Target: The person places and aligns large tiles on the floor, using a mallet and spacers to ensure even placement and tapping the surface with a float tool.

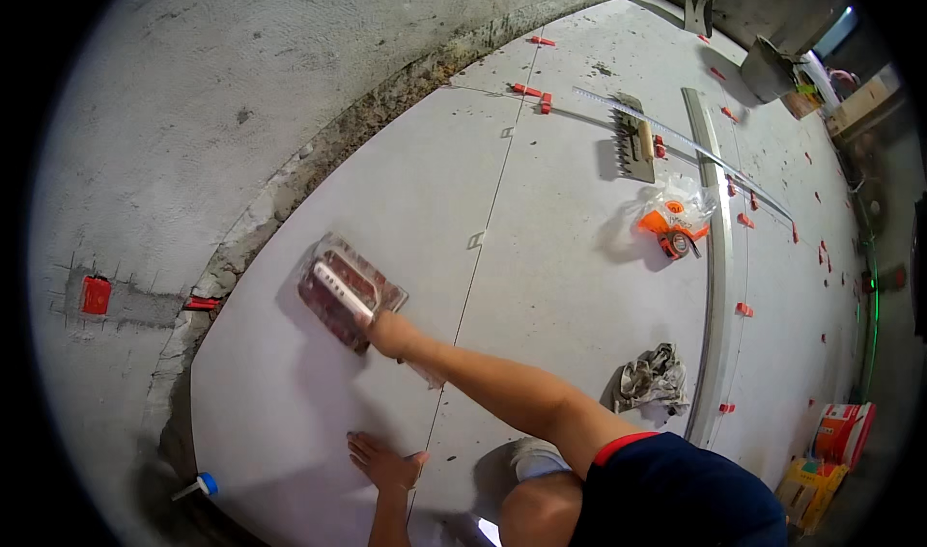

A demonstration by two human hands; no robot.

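A rectangular hand float [333, 277] with a pale handle and a mottled reddish-brown body lies against the large light-grey floor tile [357, 185]. My right hand [389, 335] is closed on the near end of its handle; that arm reaches in from the lower right. Lower down, my left hand [386, 465] rests on the tile surface with its fingers stretched out, holding nothing. The thin joint between two tiles runs just right of both hands, with small clear clips [474, 241] standing in it.
Rightward lie a crumpled rag [654, 378], a tape measure [678, 245], a plastic bag [681, 204], a notched trowel [634, 141] and a long metal straightedge [716, 257]. Red levelling wedges [744, 309] dot the joints. A bucket [768, 72] stands far right. The rough wall [212, 74] borders the left.
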